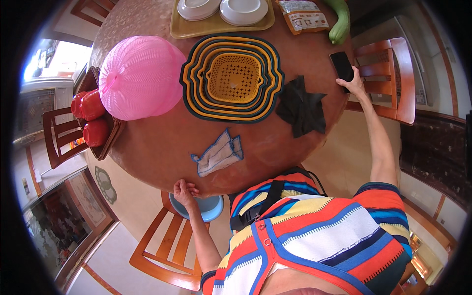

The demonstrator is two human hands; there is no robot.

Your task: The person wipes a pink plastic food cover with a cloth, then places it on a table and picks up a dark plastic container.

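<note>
On the right, my right hand [354, 84] grips the lower end of a black smartphone [341, 64] at the rim of the round table [155, 147]. Its thumb lies across the phone, whose dark screen faces up. My left hand [186, 191] is at the table's near edge, above a light-blue plastic basin [212, 208]. Its fingers are loosely curled, and I see nothing in them. Between the two hands lie a crumpled white cloth with blue stitched edges [220, 154] and a dark, crumpled cloth [303, 107].
Nested yellow and dark-green baskets [234, 79] stand mid-table. A pink mesh food cover [142, 79] and red bowls [95, 132] are left. Farther back are a tray [221, 32] of white plates [244, 11], a printed packet [303, 16] and a green gourd [340, 25]. Wooden chairs [403, 81] surround the table.
</note>
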